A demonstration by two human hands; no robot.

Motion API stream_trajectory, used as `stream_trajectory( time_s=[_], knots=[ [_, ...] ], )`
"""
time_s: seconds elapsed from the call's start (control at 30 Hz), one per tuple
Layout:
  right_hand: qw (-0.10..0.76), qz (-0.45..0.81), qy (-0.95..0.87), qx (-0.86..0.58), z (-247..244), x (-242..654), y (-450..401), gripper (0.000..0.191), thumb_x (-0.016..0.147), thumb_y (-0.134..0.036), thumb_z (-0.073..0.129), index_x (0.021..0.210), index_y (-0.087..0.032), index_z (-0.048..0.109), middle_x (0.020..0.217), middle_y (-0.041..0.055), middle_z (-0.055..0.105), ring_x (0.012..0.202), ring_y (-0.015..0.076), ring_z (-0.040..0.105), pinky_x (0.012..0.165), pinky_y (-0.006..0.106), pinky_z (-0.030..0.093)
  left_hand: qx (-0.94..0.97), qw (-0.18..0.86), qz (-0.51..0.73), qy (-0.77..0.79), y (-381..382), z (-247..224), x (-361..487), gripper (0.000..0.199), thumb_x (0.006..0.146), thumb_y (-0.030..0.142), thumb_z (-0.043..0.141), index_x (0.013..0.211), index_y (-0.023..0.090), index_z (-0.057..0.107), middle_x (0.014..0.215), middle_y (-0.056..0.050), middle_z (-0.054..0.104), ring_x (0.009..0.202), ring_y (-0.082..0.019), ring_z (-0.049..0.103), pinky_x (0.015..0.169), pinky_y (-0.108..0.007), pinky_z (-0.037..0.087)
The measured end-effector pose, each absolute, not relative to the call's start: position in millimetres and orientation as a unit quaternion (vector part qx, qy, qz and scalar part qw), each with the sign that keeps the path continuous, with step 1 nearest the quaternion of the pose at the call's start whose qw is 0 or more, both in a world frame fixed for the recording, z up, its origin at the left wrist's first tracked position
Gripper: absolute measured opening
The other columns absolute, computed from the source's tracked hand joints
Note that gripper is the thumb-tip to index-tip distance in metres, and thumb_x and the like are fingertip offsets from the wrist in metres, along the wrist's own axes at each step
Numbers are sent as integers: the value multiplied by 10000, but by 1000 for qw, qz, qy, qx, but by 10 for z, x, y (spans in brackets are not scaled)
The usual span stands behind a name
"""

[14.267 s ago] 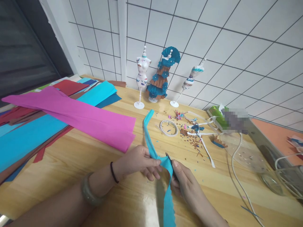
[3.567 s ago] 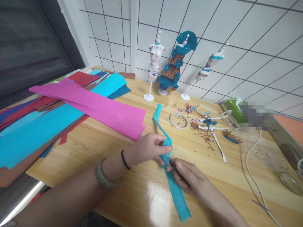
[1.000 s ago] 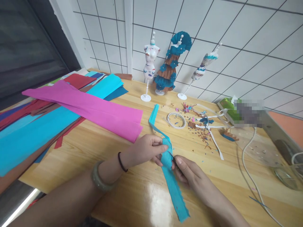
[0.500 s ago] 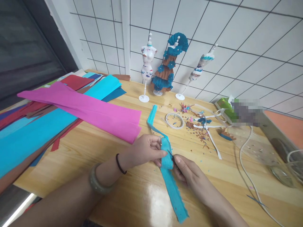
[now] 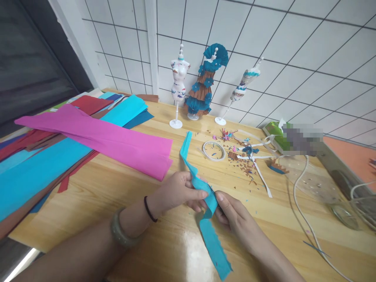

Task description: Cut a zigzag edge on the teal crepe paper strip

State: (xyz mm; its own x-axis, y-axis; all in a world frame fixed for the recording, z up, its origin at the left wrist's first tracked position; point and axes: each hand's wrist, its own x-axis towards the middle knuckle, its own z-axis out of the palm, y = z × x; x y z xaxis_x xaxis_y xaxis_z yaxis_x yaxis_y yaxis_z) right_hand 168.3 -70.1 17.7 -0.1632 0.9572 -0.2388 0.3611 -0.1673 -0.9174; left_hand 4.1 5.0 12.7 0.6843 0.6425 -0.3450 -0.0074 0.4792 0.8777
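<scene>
A long turquoise crepe paper strip (image 5: 216, 243) runs across the table in front of me, its lower right edge cut wavy. My left hand (image 5: 183, 192) pinches the strip's middle between thumb and fingers, lifting it off the table. My right hand (image 5: 232, 209) is closed around small dark scissors (image 5: 212, 190), mostly hidden by the fingers. Their thin blade meets the strip's right edge, close to my left thumb. The strip's far end (image 5: 185, 145) is folded and lies on the wood.
Pink (image 5: 129, 137) and turquoise crepe paper sheets (image 5: 44, 164) are piled at left. Behind stand a bare mannequin (image 5: 178, 78), a paper-dressed mannequin (image 5: 205, 84) and a tilted mannequin (image 5: 245, 84). A tape roll (image 5: 214, 151), paper scraps (image 5: 248, 168) and a white cable (image 5: 298, 196) lie to the right.
The strip has shifted in my left hand: its raised loop has opened into a longer slanting stretch. The scissors remain at its right edge. The whole view has moved slightly.
</scene>
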Motion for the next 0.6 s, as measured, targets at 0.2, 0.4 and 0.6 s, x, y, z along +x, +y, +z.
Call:
stream_trajectory(
  time_s=[0.2,0.4,0.6],
  knots=[
    [302,506,-572,-571,187,1669,-674,393,926,-448,263,649,-201,392,548,-63,280,492,107,260,482,241,249,458,801,195,333,43,116,56,321,630,326,711,830,104,596,734,-66,646,583,-106,599,531,-203,494],
    [291,517,-569,-569,190,1687,-699,405,917,-465,278,619,-204,363,541,-64,281,489,105,261,474,238,248,461,782,226,354,49,109,54,357,627,314,714,882,105,579,732,-46,639,550,-90,584,506,-200,494],
    [283,530,-575,-556,220,1661,-703,386,920,-448,291,630,-203,364,553,-58,303,497,103,281,479,235,258,481,770,231,350,61,77,31,430,656,294,691,1014,128,521,692,-23,636,500,-92,586,510,-216,491]
  ],
)
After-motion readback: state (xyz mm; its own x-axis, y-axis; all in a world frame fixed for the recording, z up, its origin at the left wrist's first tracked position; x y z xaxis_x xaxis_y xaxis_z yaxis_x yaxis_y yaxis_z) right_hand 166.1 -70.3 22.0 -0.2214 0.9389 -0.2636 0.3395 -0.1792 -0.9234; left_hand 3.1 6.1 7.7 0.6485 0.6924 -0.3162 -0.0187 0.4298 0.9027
